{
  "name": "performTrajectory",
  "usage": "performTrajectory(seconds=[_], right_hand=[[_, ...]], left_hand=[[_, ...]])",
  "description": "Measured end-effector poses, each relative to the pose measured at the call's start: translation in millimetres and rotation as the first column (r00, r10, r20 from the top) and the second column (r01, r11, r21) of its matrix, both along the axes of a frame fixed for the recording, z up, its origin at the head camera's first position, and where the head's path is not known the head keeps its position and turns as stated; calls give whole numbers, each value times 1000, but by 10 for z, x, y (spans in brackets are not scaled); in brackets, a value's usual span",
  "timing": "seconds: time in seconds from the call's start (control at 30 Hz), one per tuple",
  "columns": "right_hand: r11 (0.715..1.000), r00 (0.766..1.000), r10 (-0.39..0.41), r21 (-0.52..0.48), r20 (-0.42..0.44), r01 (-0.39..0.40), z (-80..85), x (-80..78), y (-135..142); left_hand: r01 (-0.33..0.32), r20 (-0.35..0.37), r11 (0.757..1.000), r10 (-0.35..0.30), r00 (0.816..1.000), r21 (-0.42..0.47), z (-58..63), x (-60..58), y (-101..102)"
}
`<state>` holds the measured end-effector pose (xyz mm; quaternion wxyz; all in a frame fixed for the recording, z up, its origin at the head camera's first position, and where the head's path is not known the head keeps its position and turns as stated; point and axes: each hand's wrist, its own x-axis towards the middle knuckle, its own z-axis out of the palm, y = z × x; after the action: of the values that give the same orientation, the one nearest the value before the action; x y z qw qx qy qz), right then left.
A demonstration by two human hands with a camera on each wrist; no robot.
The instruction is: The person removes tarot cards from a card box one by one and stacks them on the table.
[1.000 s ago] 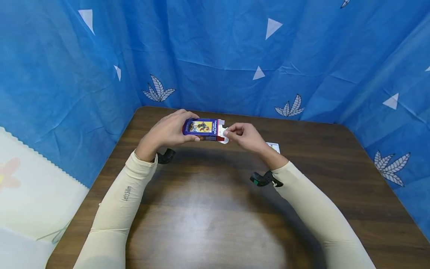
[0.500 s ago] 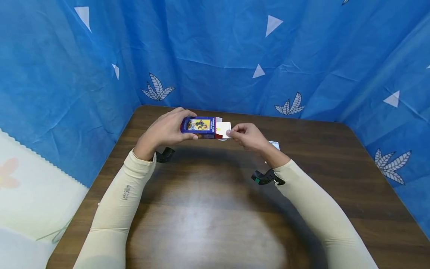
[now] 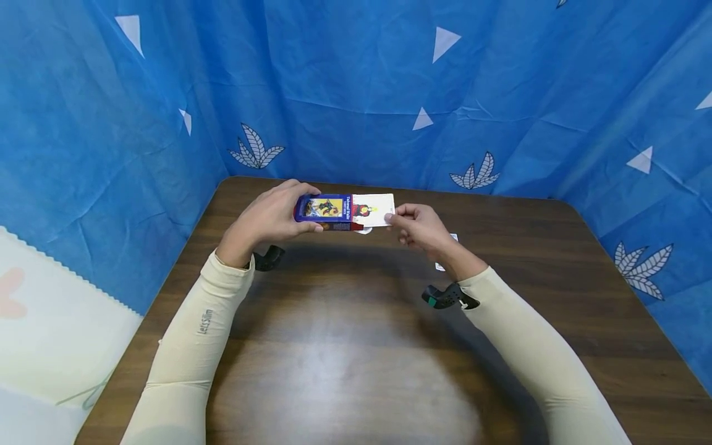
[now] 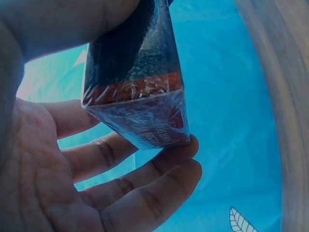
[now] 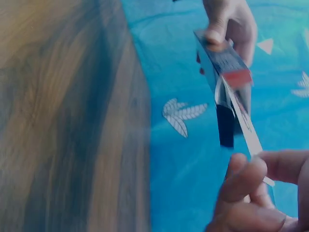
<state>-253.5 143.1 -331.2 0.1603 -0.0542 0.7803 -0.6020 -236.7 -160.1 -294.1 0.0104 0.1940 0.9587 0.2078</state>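
Note:
Above the far part of the table, my left hand grips a blue tarot card box between thumb and fingers. Its printed front shows in the head view, and its closed bottom end, wrapped in shiny film, in the left wrist view. A white tarot card with a red and yellow figure sticks well out of the right end. My right hand pinches the card's outer end between thumb and index finger. In the right wrist view the card appears edge-on beside a dark open flap; its inner end is hidden inside the box.
Another white card lies on the table, mostly hidden behind my right wrist. The brown wooden table spreads out below my arms. A blue patterned curtain hangs behind it, with a pale cloth at the left.
The right hand went from the open flap to a card and has drawn it rightward, so much more card shows. The left hand and box have shifted slightly left.

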Motion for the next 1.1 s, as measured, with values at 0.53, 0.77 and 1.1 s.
performTrajectory(seconds=[0.53,0.77,1.1], right_hand=[[909,847,-376,29,-376,417,-51,-300,915],[822,916,-147,469,-373,324,-229,-437,1253],[785,979,-168,585,-116,204,-650,-559,1397]], left_hand=[[21,7,1000,-21,1000,4,59,-11,-5],[19,15,1000,-19,1000,2,45,-30,5],[29,8,1000,-29,1000,-9,44,-54,13]])
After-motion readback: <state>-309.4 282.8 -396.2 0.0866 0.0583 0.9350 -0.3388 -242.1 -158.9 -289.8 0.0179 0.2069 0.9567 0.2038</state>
